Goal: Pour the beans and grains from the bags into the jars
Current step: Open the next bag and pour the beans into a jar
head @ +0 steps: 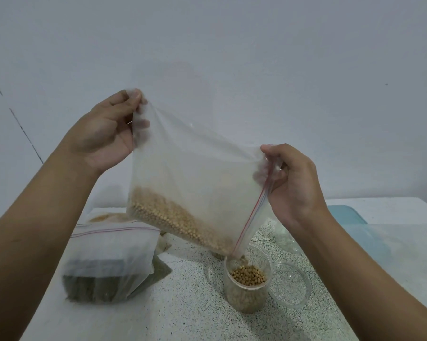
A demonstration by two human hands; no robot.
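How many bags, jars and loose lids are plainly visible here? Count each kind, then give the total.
Bags: 2 (held bag, bag of dark beans)
Jars: 1 (jar of beans)
Lids: 1 (clear lid)
Total: 4. Partly hidden things behind are not counted.

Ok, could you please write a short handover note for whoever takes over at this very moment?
Left hand: pinches the raised corner of the zip bag.
Right hand: pinches its zipper end, lower down.
The bag is tilted, its open corner over the clear jar; soybeans fall in. The lid lies on the table right of the jar.
Done: jar partly filled.
Left: empty the beans in the bag, then the bag of dark grains at the left, not yet poured.
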